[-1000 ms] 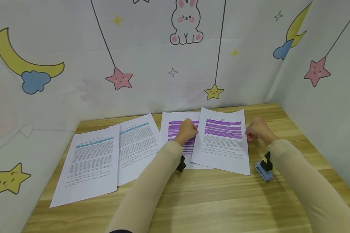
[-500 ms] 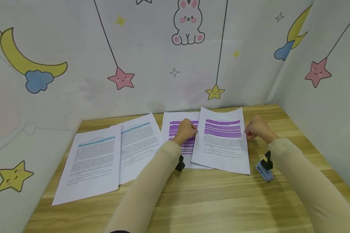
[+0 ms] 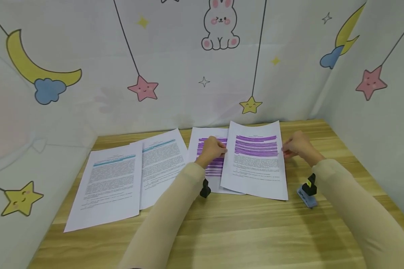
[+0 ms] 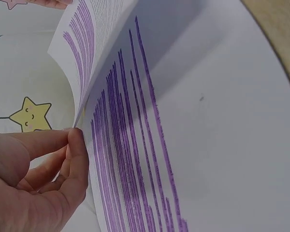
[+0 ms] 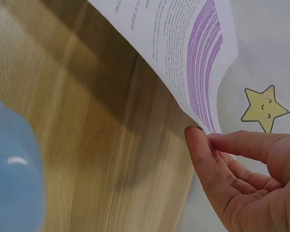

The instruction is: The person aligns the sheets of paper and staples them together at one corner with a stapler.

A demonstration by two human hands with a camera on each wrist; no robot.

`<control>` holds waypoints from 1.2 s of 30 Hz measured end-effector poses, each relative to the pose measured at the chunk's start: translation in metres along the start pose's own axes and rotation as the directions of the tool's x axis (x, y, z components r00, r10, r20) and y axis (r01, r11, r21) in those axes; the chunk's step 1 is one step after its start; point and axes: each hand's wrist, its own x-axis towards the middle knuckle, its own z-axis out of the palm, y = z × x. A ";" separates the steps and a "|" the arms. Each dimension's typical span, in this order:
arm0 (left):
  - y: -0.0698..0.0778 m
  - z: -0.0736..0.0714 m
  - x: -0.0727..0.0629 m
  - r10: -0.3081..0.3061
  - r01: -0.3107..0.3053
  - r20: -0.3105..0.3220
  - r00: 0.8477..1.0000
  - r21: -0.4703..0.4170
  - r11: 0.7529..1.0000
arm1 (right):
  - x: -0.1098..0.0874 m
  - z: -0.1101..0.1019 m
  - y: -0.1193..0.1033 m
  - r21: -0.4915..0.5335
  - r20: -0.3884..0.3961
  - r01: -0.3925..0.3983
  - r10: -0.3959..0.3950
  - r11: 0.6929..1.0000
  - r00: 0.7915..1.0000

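Observation:
A printed sheet of paper with purple-highlighted lines in its upper half is held up between both hands. My left hand pinches its left edge between thumb and finger, which the left wrist view shows closely. On the right edge, my right hand pinches the paper in the same way, and the sheet bows a little. Beneath and to the left lies a second purple-highlighted sheet, partly covered by the raised one and by the left hand.
Two sheets with blue-highlighted lines, a front one and a rear one, overlap on the left of the wooden table. A small light-blue object, possibly a stapler, lies near the right wrist. A patterned curtain stands behind.
The held sheet has shifted very slightly left and its top edge is a bit higher, with both hands still pinching its edges. The head view has drifted slightly.

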 end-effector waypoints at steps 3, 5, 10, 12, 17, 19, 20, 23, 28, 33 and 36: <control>-0.001 -0.004 -0.002 0.006 -0.006 0.007 1.000 -0.024 1.000 | -0.002 0.002 -0.002 0.019 0.007 0.008 -0.008 1.000 1.000; -0.001 -0.007 -0.004 0.014 -0.014 0.011 1.000 -0.035 0.999 | -0.004 0.003 -0.003 0.024 0.008 0.016 -0.016 1.000 1.000; -0.001 -0.012 -0.007 0.025 -0.024 0.017 1.000 -0.049 0.999 | -0.006 0.005 -0.006 0.031 0.010 0.034 -0.034 0.999 0.999; -0.002 -0.013 -0.008 0.028 -0.027 0.018 0.999 -0.044 0.999 | -0.006 0.006 -0.007 0.040 0.014 0.036 -0.036 0.999 0.999; -0.003 -0.016 -0.011 0.033 -0.032 0.015 0.999 -0.055 0.998 | -0.009 0.007 -0.008 0.060 0.024 0.040 -0.041 0.997 0.999; -0.004 -0.018 -0.013 0.033 -0.031 0.017 0.999 -0.062 0.998 | -0.010 0.008 -0.008 0.067 0.029 0.043 -0.045 0.997 0.999; -0.004 -0.019 -0.014 0.033 -0.032 0.018 0.999 -0.064 0.997 | -0.011 0.008 -0.008 0.069 0.032 0.045 -0.047 0.997 0.998; -0.004 -0.022 -0.017 0.033 -0.032 0.021 0.999 -0.057 0.998 | -0.014 0.008 -0.009 0.078 0.038 0.051 -0.054 0.996 0.998; -0.004 -0.028 -0.022 0.034 -0.033 0.019 0.999 -0.080 0.996 | -0.019 0.008 -0.013 0.083 0.043 0.051 -0.055 0.995 0.998; -0.005 -0.034 -0.027 0.030 -0.027 0.032 0.999 -0.092 0.995 | -0.021 0.010 -0.014 0.103 0.050 0.043 -0.048 0.994 0.998; -0.006 -0.038 -0.030 0.037 -0.034 0.038 0.999 -0.067 0.997 | -0.021 0.012 -0.014 0.126 0.057 0.033 -0.041 0.991 0.998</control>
